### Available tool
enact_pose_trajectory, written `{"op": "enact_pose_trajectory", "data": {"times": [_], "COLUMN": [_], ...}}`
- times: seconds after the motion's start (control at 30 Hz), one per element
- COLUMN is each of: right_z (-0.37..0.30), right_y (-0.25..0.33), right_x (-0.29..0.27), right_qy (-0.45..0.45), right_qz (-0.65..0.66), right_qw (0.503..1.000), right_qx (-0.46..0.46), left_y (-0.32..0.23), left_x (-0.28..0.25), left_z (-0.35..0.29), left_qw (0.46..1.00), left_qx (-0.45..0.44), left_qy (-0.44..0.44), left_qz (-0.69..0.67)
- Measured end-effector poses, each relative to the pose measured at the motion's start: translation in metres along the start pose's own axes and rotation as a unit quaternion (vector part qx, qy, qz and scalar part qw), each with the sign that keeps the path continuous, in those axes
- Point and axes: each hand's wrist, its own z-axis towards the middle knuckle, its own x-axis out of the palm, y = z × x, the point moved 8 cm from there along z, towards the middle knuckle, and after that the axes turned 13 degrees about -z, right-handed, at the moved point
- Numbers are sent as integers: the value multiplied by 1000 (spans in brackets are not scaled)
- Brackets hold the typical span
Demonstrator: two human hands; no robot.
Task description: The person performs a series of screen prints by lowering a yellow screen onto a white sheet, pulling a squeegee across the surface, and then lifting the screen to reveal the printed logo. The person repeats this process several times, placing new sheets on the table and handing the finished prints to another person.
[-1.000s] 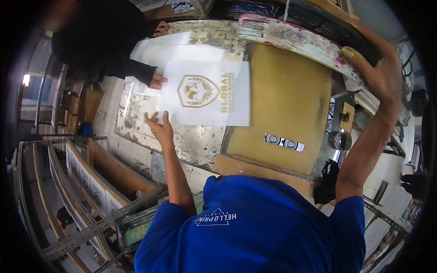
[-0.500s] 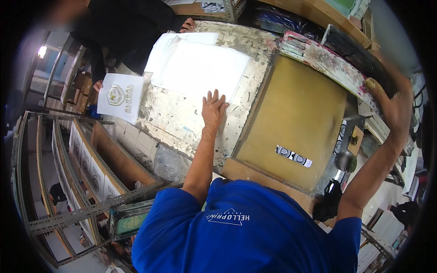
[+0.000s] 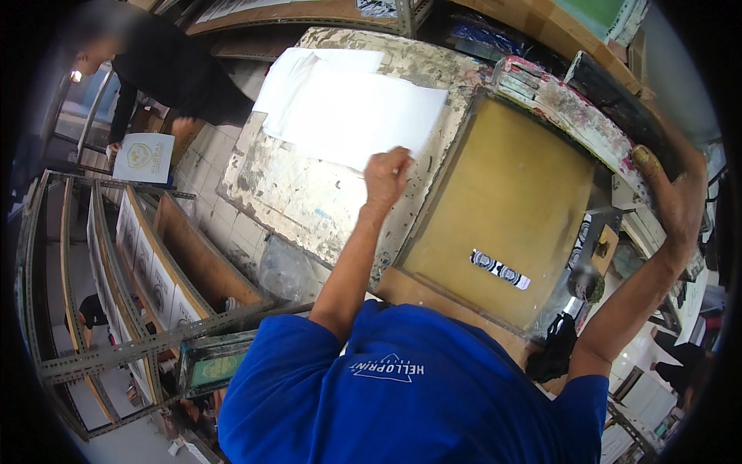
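Observation:
Curled fingers of my left hand [image 3: 388,179] close on the near edge of a white sheet [image 3: 371,112], the top one of a loose stack on the worn, paint-flecked table [image 3: 286,197]. My right hand [image 3: 671,189] is closed round the right end of a paint-stained frame [image 3: 568,112], its stained thumb [image 3: 648,164] on the near side and the other fingers mostly hidden behind. Between my arms lies a flat yellowish-brown board [image 3: 502,201] with a short black-and-white printed strip [image 3: 501,269] stuck near its lower edge.
At the upper left a person in black [image 3: 182,73] carries a printed sheet [image 3: 144,158]. A metal rack [image 3: 182,251] of slanted boards stands left. A clear plastic bag [image 3: 286,269] sits below the table's edge. A round dark container [image 3: 587,284] stands right of the board.
My left hand has gone from spread flat to curled, slightly to the right. The person in black has moved away left with the printed sheet. My right hand keeps its hold.

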Motion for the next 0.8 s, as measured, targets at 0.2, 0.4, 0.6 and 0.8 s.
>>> {"op": "enact_pose_trajectory", "data": {"times": [0.2, 0.4, 0.6, 0.8], "right_z": [0, -1, 13, 14], "right_y": [13, -3, 35, 27], "right_x": [-2, 2, -10, -9], "right_qy": [0, -7, 10, -41], "right_qz": [-59, -4, -30, -87], "right_qw": [998, 1000, 999, 995], "right_qx": [-6, -8, 9, -33], "left_y": [-55, -22, -61, -109], "left_x": [81, 131, 222, 286], "left_z": [-62, -82, -89, -105], "left_qw": [963, 921, 871, 847], "left_qx": [53, 98, 207, 259], "left_qy": [262, 357, 431, 459], "left_qz": [-33, 124, 117, 70]}}
